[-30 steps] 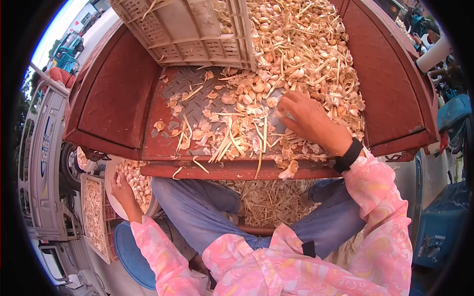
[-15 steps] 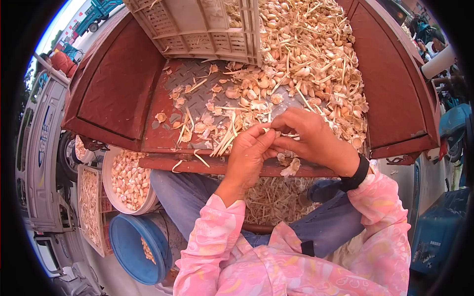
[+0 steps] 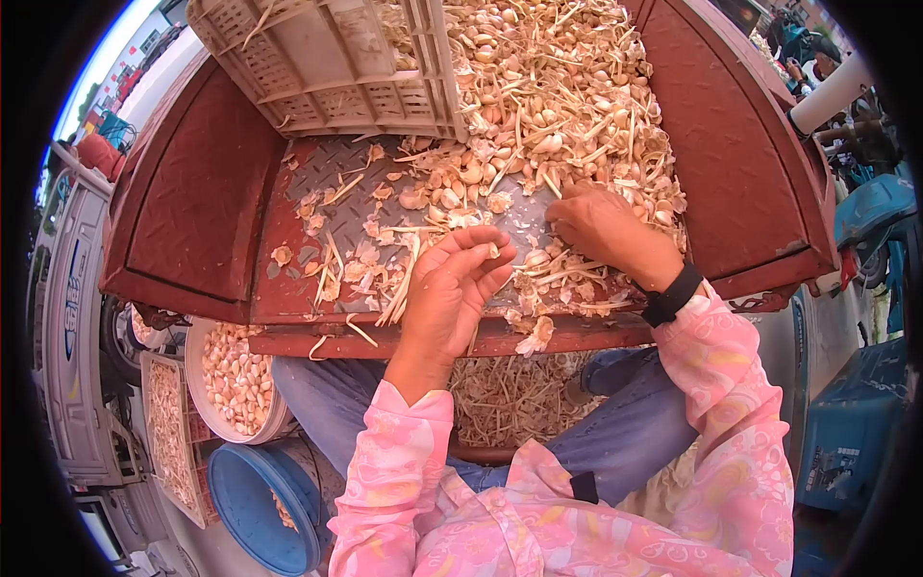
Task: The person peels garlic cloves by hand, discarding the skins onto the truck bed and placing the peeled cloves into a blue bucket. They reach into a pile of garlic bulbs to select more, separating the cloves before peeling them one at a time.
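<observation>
My left hand (image 3: 447,288) is raised over the front of the red metal cargo bed (image 3: 303,274). A small pale garlic clove (image 3: 493,251) shows between its thumb and fingertips. To the right, my right hand (image 3: 606,226) is down at the near edge of the heap of garlic cloves and skins (image 3: 548,106). Its fingers are bent together, and their tips are partly hidden. A pale garlic stem (image 3: 551,185) sticks up just beyond them. Dry stems (image 3: 399,284) and loose skins lie on the bed beside my left hand.
A slatted plastic crate (image 3: 332,72) stands tilted at the back left of the bed. Below left are a white bucket of garlic cloves (image 3: 236,380), a blue bucket (image 3: 255,510) and a crate of garlic scraps (image 3: 168,423). Stems and scraps (image 3: 519,394) lie between my legs.
My hands were together over the bed's front edge. The right one has moved away, forward to the heap, while the left keeps a clove at its fingertips. The view has shifted slightly.
</observation>
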A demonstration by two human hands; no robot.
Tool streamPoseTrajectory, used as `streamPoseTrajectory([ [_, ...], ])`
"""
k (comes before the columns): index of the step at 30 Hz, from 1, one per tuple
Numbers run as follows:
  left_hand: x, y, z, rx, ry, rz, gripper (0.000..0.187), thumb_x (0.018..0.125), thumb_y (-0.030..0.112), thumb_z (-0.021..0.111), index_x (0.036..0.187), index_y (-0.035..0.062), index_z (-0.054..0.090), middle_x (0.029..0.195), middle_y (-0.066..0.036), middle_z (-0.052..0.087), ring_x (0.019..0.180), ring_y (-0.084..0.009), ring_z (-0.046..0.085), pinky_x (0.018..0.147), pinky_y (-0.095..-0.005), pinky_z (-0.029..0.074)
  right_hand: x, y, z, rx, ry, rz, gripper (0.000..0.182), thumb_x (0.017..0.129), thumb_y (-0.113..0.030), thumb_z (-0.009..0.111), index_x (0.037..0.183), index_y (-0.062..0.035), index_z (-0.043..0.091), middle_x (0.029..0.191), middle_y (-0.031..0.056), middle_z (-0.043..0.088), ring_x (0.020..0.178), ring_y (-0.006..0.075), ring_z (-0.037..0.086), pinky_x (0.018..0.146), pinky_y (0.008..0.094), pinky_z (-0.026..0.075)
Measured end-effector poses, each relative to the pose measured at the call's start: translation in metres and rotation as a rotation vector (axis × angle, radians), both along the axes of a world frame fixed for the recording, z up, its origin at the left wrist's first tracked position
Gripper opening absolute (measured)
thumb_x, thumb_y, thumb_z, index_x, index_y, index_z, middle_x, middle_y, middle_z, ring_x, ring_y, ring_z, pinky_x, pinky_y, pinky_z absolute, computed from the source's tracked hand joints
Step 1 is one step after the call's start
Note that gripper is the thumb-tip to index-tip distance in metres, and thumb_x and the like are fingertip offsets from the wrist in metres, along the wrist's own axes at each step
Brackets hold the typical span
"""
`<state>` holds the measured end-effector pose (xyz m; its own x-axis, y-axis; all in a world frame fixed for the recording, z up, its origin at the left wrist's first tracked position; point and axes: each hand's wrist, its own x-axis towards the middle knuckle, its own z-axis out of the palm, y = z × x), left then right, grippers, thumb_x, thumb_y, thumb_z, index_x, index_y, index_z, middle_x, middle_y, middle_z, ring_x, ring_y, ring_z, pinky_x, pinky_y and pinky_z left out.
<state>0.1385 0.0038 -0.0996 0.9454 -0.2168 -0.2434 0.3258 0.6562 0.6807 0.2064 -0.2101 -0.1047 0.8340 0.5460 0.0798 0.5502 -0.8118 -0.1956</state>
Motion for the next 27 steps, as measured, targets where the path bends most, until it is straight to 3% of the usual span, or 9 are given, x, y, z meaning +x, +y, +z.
streamPoseTrajectory([
  [6,0.005,-0.016,-0.008,0.129,-0.036,-0.04,0.024,0.088,0.006,0.052,0.11,-0.0044,0.052,0.103,-0.012,0.059,0.089,-0.0159,0.06,0.073,-0.0229,0.053,0.011,-0.001,-0.007,0.107,0.017,-0.029,0.013,0.074,-0.006,0.06,0.086,-0.002,0.059,0.081,0.0132,0.059,0.077,0.0294,0.059,0.068,0.0382,0.046],
  [9,0.01,-0.026,-0.01,0.289,-0.094,-0.004,0.029,0.089,0.007,0.053,0.115,-0.0048,0.051,0.104,-0.011,0.06,0.087,-0.0129,0.06,0.072,-0.0215,0.053,0.006,0.005,-0.004,0.415,0.153,-0.07,0.012,0.077,-0.005,0.062,0.088,-0.0016,0.058,0.079,0.0077,0.06,0.073,0.0185,0.059,0.065,0.03,0.047],
  [12,0.015,-0.032,-0.016,0.404,-0.153,0.014,0.032,0.089,0.007,0.054,0.119,-0.0039,0.051,0.104,-0.009,0.06,0.086,-0.0104,0.06,0.071,-0.02,0.052,-0.006,0.018,0.004,0.886,0.509,-0.085,0.009,0.079,-0.003,0.063,0.086,-0.0014,0.058,0.074,0.003,0.061,0.068,0.0114,0.059,0.062,0.0245,0.048],
  [15,0.014,-0.032,-0.019,0.358,-0.156,-0.003,0.03,0.088,0.006,0.056,0.117,-0.0017,0.054,0.098,-0.006,0.063,0.083,-0.0083,0.06,0.069,-0.0182,0.051,-0.013,0.025,0.006,1.014,0.615,-0.032,0.008,0.08,-0.001,0.064,0.085,-0.0014,0.058,0.074,-0.0018,0.058,0.069,0.0042,0.054,0.061,0.0195,0.046],
  [21,0.008,-0.024,-0.011,0.329,-0.157,-0.01,0.023,0.085,0.006,0.06,0.107,-0.0017,0.058,0.088,-0.004,0.064,0.074,-0.0061,0.059,0.064,-0.017,0.049,-0.018,0.026,0.014,0.997,0.628,0.001,0.009,0.079,0.0,0.065,0.084,-0.0013,0.058,0.073,-0.0008,0.059,0.068,0.0043,0.055,0.061,0.0194,0.046],
  [27,0.006,-0.015,-0.011,0.466,-0.192,-0.029,0.013,0.085,0.009,0.062,0.094,0.0008,0.06,0.078,-0.002,0.063,0.065,-0.0027,0.054,0.056,-0.015,0.045,-0.021,0.023,0.016,0.956,0.613,-0.02,0.01,0.078,-0.002,0.066,0.085,-0.0016,0.058,0.074,-0.0008,0.059,0.069,0.0043,0.055,0.062,0.0195,0.046],
])
